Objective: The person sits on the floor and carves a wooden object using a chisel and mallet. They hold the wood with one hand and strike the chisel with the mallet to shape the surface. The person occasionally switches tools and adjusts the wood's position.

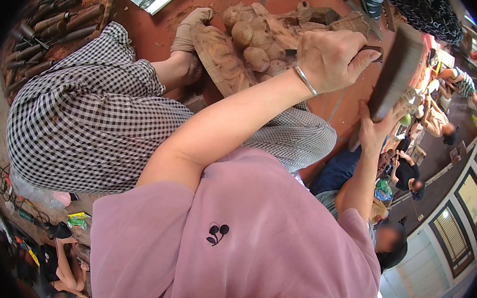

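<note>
My left hand (329, 58), a silver bracelet at its wrist, is closed around a chisel. The dark end of the chisel (378, 53) sticks out past my thumb, and its thin shaft runs left toward a wood carving (255, 38). Rounded, fruit-like lumps stand out on this brown carving; whether the chisel tip touches it cannot be made out. On the right, my right hand (380, 129) grips a dark wooden mallet (398, 72), a long block raised close beside the chisel's end. Part of the mallet's grip is hidden by my fingers.
Several wooden-handled carving tools (52, 29) lie at the far left. My foot (191, 32) rests against the carving's left side, on a reddish floor (156, 35) with wood shavings. Checkered trousers cover my bent legs. Other people sit nearby at the right and lower left.
</note>
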The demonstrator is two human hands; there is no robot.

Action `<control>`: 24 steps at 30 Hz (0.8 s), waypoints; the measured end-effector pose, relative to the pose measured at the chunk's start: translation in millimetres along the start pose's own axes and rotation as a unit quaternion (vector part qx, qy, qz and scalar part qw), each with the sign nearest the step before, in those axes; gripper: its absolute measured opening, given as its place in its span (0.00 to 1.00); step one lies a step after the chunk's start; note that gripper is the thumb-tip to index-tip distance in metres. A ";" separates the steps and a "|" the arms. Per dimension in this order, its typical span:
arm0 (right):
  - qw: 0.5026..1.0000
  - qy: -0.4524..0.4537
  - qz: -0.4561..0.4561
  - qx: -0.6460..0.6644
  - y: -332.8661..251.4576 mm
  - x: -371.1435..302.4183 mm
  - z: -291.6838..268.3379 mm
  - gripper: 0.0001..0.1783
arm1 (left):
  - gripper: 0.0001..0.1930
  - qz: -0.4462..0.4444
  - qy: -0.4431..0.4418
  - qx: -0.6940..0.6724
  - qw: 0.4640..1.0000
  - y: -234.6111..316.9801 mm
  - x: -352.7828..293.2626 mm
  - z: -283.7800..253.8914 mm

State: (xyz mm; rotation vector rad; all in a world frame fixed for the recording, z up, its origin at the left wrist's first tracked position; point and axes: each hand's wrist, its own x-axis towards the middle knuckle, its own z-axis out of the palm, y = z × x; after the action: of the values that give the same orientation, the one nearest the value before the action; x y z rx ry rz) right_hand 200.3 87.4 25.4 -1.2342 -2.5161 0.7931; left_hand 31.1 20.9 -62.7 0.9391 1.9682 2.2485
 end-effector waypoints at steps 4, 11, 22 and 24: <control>0.996 0.006 -0.037 -0.080 -5.9 1.5 -0.3 0.16 | 0.18 0.006 -0.004 0.002 1.000 -0.1 0.9 -1.1; 0.996 0.018 -0.051 -0.077 10.4 2.8 -6.4 0.19 | 0.18 0.007 -0.032 0.022 0.999 -1.5 -3.6 -3.2; 0.999 0.015 0.027 -0.018 10.8 -10.7 -5.0 0.19 | 0.17 0.020 -0.036 -0.021 0.999 5.6 -8.6 -7.2; 0.999 0.010 0.038 -0.013 15.1 -14.3 -4.7 0.18 | 0.17 0.049 -0.051 -0.001 0.997 5.6 -10.8 -9.8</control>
State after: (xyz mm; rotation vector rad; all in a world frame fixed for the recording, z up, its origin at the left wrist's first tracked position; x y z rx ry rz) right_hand 221.1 85.4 21.3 -1.3473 -2.4827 0.7638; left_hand 37.7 6.9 -62.5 1.1510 1.9162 2.2016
